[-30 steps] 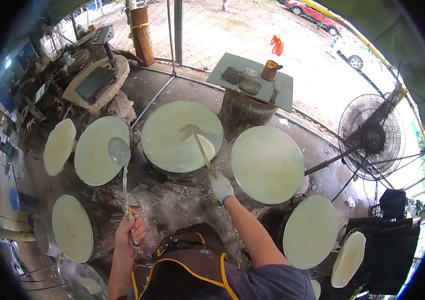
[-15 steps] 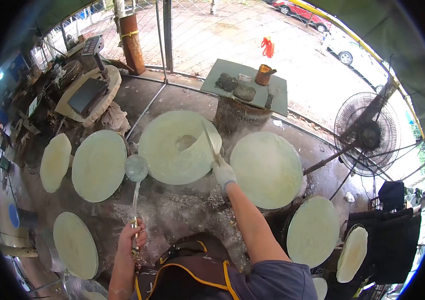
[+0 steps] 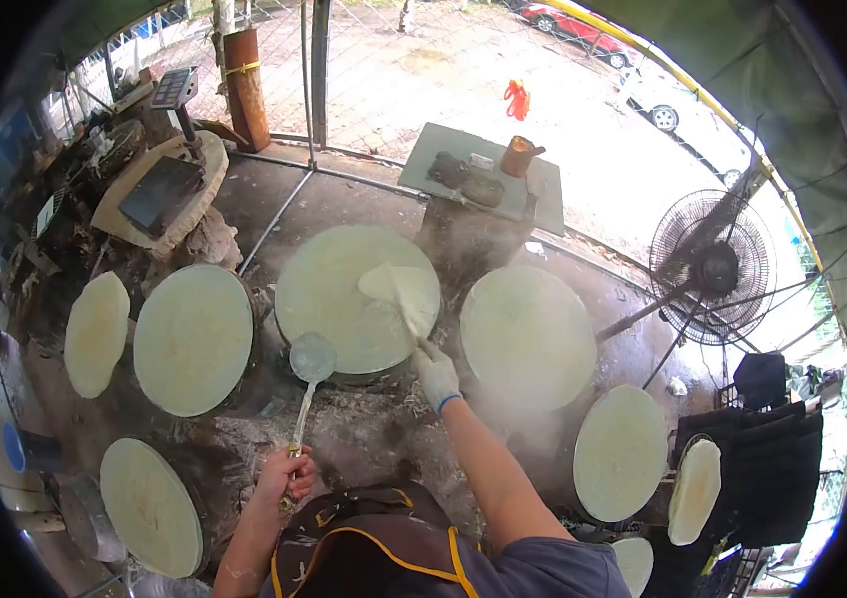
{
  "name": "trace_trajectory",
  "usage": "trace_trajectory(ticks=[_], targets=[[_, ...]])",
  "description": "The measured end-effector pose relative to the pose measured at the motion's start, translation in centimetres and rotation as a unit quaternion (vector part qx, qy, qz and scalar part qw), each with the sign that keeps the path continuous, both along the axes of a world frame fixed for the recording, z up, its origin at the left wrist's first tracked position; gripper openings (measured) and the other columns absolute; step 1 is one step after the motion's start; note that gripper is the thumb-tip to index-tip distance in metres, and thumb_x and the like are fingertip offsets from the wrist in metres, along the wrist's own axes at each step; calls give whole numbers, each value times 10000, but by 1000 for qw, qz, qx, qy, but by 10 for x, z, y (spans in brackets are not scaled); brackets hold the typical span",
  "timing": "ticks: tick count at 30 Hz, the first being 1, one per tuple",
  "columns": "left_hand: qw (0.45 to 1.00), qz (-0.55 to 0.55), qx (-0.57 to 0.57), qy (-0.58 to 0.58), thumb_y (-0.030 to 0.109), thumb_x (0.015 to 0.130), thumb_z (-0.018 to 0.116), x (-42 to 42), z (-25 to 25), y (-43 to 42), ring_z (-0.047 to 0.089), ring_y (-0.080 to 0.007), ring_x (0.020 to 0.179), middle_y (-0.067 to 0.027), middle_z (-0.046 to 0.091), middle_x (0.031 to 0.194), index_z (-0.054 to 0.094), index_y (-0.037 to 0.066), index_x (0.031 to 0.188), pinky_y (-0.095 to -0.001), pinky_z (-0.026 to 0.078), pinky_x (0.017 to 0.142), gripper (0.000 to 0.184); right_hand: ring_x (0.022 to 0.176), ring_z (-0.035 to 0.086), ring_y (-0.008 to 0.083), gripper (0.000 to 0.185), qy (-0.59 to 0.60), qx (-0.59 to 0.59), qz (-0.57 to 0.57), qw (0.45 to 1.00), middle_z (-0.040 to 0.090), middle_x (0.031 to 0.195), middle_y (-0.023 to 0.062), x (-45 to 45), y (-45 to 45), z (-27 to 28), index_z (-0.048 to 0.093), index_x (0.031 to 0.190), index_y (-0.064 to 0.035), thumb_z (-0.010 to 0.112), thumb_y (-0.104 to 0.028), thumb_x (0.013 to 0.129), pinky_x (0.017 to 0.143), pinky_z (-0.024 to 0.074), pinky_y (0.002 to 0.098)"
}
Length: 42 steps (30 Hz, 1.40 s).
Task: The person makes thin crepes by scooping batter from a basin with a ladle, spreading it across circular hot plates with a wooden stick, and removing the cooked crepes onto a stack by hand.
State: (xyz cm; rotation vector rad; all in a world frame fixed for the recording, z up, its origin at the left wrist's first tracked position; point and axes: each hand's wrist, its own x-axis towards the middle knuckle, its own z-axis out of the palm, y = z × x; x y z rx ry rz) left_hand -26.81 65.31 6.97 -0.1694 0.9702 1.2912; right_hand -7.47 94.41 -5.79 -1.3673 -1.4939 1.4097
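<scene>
Three pale rounds left of the left hand: a thin flatbread farthest out, a lower-left round, an upper-left round. Left hand bare, fingers curled shut round the handle of a ladle; bowl ahead of the hand, at the near-left edge of the middle round. Contact there: cannot tell. Middle round lies ahead of both hands. Right hand, in a white glove, closed round the handle of a spatula, which slants ahead and left over the middle round's right half; blade blurred. Right of this hand, just beside, a steaming round; farther right and nearer the body, a lower-right round. Fan stands ahead and well right.
</scene>
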Motion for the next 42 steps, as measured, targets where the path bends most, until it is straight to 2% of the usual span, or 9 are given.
trace_trajectory(ticks=[4, 9, 15, 20, 27, 32, 36, 39, 42], targets=[[1000, -1, 3, -15, 58, 905, 480, 5, -5, 11, 374, -99, 426, -67, 461, 688, 459, 53, 1067, -238, 317, 347, 163, 621, 533, 114, 400, -47, -28, -11, 998, 641, 831, 40, 2, 6, -42, 548, 1296, -55, 526, -225, 935, 572, 449, 279], [1000, -9, -11, 2, 66, 910, 467, 22, -14, 25, 366, -102, 415, -55, 457, 670, 472, 57, 1050, -235, 299, 343, 140, 957, 618, 212, 405, -89, -16, 136, 987, 659, 1073, 174, -3, 71, 14, 568, 1265, -54, 499, -258, 922, 850, 459, 283], [999, 6, -37, -9, 86, 918, 462, 39, -5, 36, 354, -90, 402, -29, 454, 635, 513, 70, 1007, -236, 283, 338, 105, 630, 511, 68, 411, -3, -158, 140, 977, 612, 816, 26, 5, 67, 5, 540, 1289, -4, 567, -173, 916, 548, 405, 213], [999, 3, -36, -10, 98, 912, 506, 27, -18, 40, 367, -93, 414, -24, 432, 628, 491, 79, 980, -270, 318, 346, 72, 647, 498, 81, 381, 2, -104, 148, 984, 608, 773, 26, -1, 102, 33, 596, 1233, -42, 549, -227, 903, 588, 415, 236], [959, -71, -72, 266, 110, 878, 529, 15, -24, 101, 427, -131, 412, -49, 465, 620, 427, 69, 967, -299, 334, 343, 141, 558, 488, 96, 390, 92, -186, 208, 956, 571, 747, -11, 67, 46, -4, 533, 1290, -44, 548, -222, 943, 465, 385, 244], [870, -90, -113, 471, 128, 869, 531, 42, -54, 141, 488, -167, 405, -76, 489, 605, 407, 30, 966, -327, 392, 361, 186, 475, 442, 74, 409, 109, -325, -36, 939, 534, 700, -23, 34, -47, -10, 517, 1314, -79, 565, -232, 938, 407, 349, 233], [927, -67, -78, 362, 120, 881, 518, 47, -45, 162, 437, -154, 377, -46, 459, 587, 432, 20, 927, -310, 371, 353, 140, 457, 418, 55, 425, 123, -319, 73, 937, 532, 687, -15, 8, -55, -7, 505, 1330, -101, 579, -232, 933, 400, 337, 220], [997, 21, 68, 43, 84, 888, 508, 12, 6, 113, 377, -112, 380, -14, 409, 589, 446, 20, 945, -280, 328, 344, 105, 490, 450, 54, 397, 140, -275, 54, 950, 540, 692, -20, 31, -30, 34, 531, 1323, -134, 566, -213, 935, 417, 357, 217], [992, 27, 77, 97, 60, 894, 503, 29, 34, 66, 345, -72, 408, 9, 376, 612, 457, 30, 985, -250, 301, 347, 106, 551, 517, 63, 353, 49, -198, -4, 979, 568, 719, -7, 29, -19, 41, 579, 1285, -150, 547, -210, 938, 452, 394, 218]])
